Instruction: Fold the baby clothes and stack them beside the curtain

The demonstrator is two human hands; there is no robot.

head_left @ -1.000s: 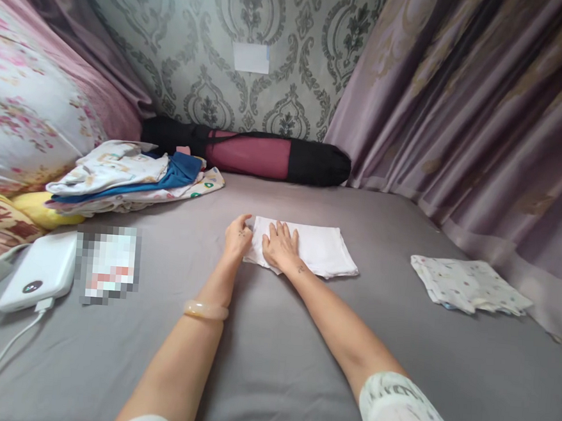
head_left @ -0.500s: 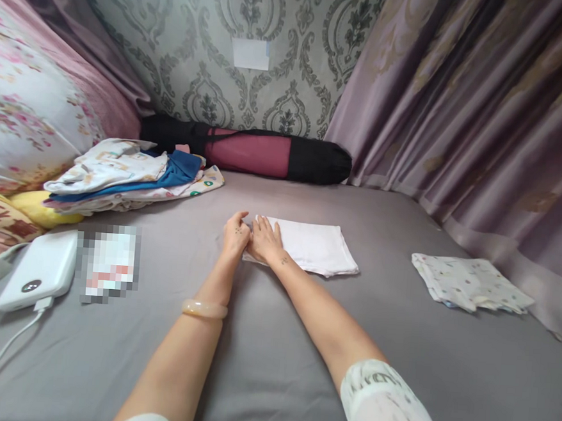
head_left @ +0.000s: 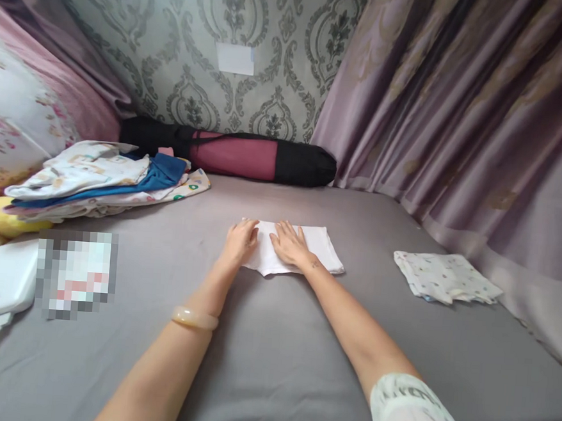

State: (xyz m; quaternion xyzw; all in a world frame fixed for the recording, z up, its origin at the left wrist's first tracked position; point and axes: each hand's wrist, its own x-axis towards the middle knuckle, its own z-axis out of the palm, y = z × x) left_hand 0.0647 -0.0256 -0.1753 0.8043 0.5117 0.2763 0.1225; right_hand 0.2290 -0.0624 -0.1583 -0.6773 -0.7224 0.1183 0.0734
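Note:
A folded white cloth (head_left: 318,244), perhaps a garment, lies flat on the grey bed sheet (head_left: 272,338). My right hand (head_left: 290,244) rests palm down on its middle, fingers spread. At the cloth's left edge is my left hand (head_left: 243,241), with its fingers apart and slightly curved; it touches the edge and grips nothing that I can see. The part of the cloth beneath both palms is hidden. A pale bangle (head_left: 195,318) sits on my left forearm.
A stack of folded clothes (head_left: 101,172) lies at left, near a white power bank (head_left: 4,281) with a cable. A folded patterned cloth (head_left: 444,276) is at right. A black and maroon long bag (head_left: 236,156) lies along the wall, beside a purple curtain (head_left: 413,104).
My right hand has slid rightward from the left edge onto the cloth's middle. My left hand has opened from a closed shape at that edge. The view has shifted slightly right.

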